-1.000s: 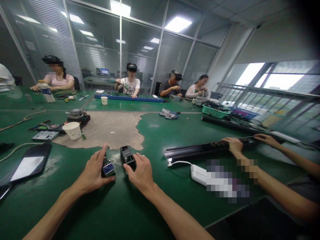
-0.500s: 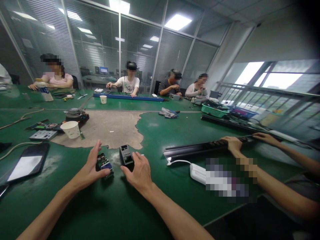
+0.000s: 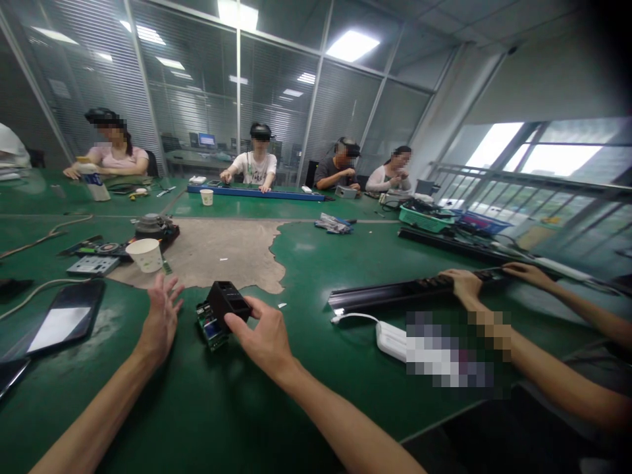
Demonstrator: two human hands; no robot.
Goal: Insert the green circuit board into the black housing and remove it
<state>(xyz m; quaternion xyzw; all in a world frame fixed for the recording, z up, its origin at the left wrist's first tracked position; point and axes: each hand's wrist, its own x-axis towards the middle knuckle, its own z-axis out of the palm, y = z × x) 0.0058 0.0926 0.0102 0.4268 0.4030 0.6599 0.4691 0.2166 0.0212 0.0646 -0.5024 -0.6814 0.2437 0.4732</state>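
Note:
My right hand (image 3: 264, 332) grips a black plastic housing (image 3: 228, 301) with rectangular openings, thumb on the near side and fingers behind. The housing is tilted and partly covers a circuit board assembly (image 3: 212, 331) with green and blue parts, which rests on the green table. Whether the two touch, I cannot tell. My left hand (image 3: 162, 319) is to the left of the board, fingers spread and holding nothing. A paper cup (image 3: 145, 255) stands beyond that hand.
At left lie a dark phone-like slab (image 3: 66, 316) and a metal-cased part (image 3: 93, 265). On the right, a co-worker's hands rest on a long black rail (image 3: 380, 296), near a white power strip (image 3: 392, 341). A worn bare patch (image 3: 227, 243) marks the tabletop.
My right hand has lifted and tipped the housing, carrying it left over the circuit board. My left hand has drawn away to the left from the board.

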